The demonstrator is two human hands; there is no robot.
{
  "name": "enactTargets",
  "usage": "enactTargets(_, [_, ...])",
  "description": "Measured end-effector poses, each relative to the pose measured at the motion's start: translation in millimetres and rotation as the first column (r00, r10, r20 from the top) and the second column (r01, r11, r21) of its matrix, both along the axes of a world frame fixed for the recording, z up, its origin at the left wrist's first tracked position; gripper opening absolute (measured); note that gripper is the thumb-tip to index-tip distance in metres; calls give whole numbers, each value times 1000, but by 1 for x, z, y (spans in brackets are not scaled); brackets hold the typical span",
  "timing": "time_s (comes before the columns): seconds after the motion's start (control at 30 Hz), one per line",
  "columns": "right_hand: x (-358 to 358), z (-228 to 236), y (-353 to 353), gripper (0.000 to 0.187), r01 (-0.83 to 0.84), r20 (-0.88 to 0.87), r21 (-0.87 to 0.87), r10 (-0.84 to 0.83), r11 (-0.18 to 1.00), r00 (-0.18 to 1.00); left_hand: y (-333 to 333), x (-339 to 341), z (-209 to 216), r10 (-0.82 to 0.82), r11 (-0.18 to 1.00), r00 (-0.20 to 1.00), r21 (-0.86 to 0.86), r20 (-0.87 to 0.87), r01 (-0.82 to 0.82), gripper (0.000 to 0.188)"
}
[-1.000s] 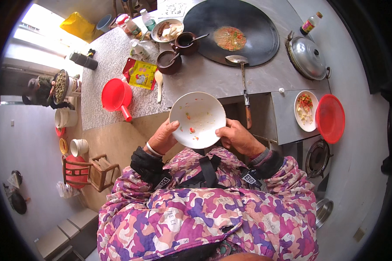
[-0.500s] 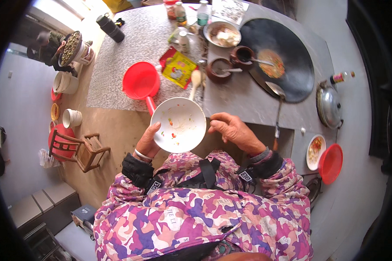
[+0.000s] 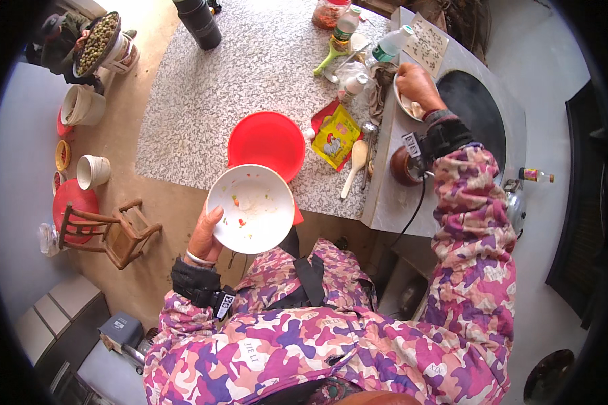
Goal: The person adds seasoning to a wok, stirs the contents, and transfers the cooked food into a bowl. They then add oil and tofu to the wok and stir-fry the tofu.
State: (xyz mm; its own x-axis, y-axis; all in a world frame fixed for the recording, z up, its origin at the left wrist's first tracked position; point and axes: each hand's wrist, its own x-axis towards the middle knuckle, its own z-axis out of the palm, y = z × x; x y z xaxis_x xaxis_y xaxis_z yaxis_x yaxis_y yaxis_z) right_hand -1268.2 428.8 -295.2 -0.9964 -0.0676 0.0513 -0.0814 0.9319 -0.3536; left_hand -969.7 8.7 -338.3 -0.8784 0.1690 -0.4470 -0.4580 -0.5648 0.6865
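My left hand grips the rim of a white bowl, its thumb over the edge. Bits of red and green food cling inside. At the far right, my right hand is curled over another bowl, which has pale pieces in it. Those fingers are closed; what they hold, if anything, is hidden. Beside that arm is a black wok, partly covered by the sleeve. A brown pot sits below the same forearm. Just beyond the white bowl lies a red plastic dipper.
A yellow packet and a pale rice paddle lie on the speckled counter. Bottles and a black flask stand farther back. A wooden chair stands left. Another person is by a tray.
My right hand has moved from beside the white bowl up and right to the other bowl, its fingers now curled. The white bowl stays in my left hand, and the view has shifted.
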Motion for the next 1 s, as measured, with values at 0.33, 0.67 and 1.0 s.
enactTargets(0.33, [-32, -43, 45, 21, 31, -92, 536, 22, 843, 996, -17, 48, 4, 79, 997, 986, -22, 149, -77, 80])
enactTargets(0.67, [-21, -82, 66, 16, -109, -72, 744, 242, 659, 968, -18, 74, 5, 160, 987, 969, -26, 188, -158, 84])
enactTargets(1.0, [-16, -76, 48, 16, -100, 30, 680, 109, 726, 994, -25, 88, 5, 204, 978, 954, -11, 222, -207, 80])
